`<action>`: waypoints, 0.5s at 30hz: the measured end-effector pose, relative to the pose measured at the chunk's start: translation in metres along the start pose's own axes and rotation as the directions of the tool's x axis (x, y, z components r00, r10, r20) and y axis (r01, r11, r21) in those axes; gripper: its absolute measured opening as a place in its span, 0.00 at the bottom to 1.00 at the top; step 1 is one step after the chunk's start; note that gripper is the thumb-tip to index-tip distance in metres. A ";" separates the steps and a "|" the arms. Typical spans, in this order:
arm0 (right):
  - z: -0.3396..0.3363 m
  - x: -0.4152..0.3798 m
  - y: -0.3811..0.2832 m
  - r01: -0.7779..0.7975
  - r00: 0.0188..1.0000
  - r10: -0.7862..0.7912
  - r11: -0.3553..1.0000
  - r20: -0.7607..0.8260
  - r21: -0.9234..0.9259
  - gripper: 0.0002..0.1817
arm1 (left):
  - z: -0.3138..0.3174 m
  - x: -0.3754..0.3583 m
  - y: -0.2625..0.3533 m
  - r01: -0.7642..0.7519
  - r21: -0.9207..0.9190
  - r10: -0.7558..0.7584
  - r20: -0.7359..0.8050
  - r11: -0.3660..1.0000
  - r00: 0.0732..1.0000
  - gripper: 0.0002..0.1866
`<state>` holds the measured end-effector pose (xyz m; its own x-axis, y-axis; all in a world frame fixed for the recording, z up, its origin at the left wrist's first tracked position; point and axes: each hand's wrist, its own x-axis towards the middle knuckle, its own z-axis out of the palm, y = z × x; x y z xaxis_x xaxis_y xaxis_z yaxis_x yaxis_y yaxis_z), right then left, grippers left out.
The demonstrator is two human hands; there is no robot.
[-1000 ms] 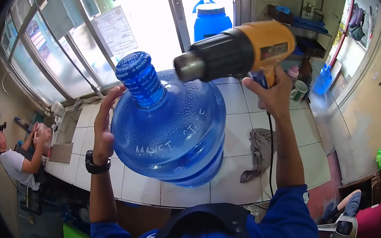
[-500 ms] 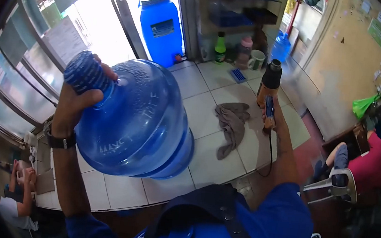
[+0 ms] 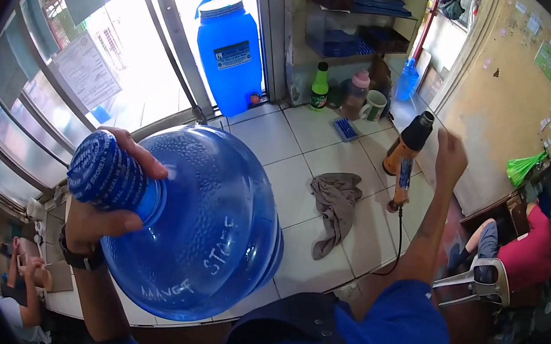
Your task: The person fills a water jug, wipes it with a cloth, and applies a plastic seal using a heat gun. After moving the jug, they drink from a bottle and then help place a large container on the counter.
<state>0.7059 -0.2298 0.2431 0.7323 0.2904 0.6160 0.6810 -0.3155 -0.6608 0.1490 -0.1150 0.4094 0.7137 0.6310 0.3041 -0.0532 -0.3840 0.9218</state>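
A crumpled grey cloth (image 3: 334, 208) lies on the tiled tabletop (image 3: 269, 141). Farther off stand a green bottle (image 3: 319, 91), pink-capped bottle (image 3: 356, 98) and mug (image 3: 374, 106), a small blue tray (image 3: 345, 129) just nearer. Beyond is a blue barrel (image 3: 232, 83); at right, a person in red (image 3: 530, 252) sits below a green bag (image 3: 524, 169).

White handwriting on the blue jug (image 3: 220, 186), lower left of the frame, read "STORE" beside a word like "MAVCT". Its printed cap seal (image 3: 102, 168) showed "BROKEN" and "SEAL IS". The blue drum's label (image 3: 232, 55), upper centre, was too small to read.
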 end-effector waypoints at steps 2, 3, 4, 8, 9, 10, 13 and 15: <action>0.015 0.026 -0.049 0.193 0.980 -0.200 0.945 0.000 0.263 0.16 | -0.003 -0.002 -0.003 -0.003 -0.021 0.003 0.000 1.000 1.000 0.43; 0.030 0.040 -0.070 0.233 0.962 -0.267 0.906 0.050 0.354 0.15 | -0.004 -0.003 -0.003 -0.010 -0.030 0.010 -0.002 1.000 1.000 0.43; 0.048 0.050 -0.092 0.343 0.922 -0.379 0.895 0.078 0.286 0.14 | -0.004 -0.003 -0.003 -0.013 -0.031 0.013 -0.008 0.999 1.000 0.43; 0.137 0.092 -0.138 0.676 0.711 -0.681 0.730 0.175 0.095 0.11 | -0.001 -0.003 -0.001 -0.035 -0.046 0.035 -0.006 0.998 0.999 0.44; 0.155 0.097 -0.144 0.697 0.692 -0.686 0.716 0.224 0.042 0.12 | 0.000 -0.004 0.000 -0.028 -0.048 0.027 -0.010 0.998 1.000 0.45; 0.169 0.100 -0.147 0.698 0.691 -0.689 0.714 0.220 0.044 0.12 | 0.000 -0.004 0.001 -0.019 -0.049 0.018 -0.013 0.999 1.000 0.45; 0.208 0.109 -0.154 0.797 0.600 -0.756 0.595 0.263 -0.106 0.14 | -0.001 -0.004 -0.001 -0.036 -0.061 0.035 -0.019 0.997 0.999 0.46; 0.216 0.119 -0.159 0.797 0.596 -0.741 0.592 0.309 -0.118 0.14 | -0.003 -0.003 -0.005 -0.075 -0.086 0.075 -0.005 0.993 0.997 0.47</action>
<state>0.6858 0.0499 0.3289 -0.0673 0.6859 0.7246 0.9867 -0.0619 0.1503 0.1453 -0.1129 0.4044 0.7044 0.6035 0.3738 -0.1668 -0.3711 0.9135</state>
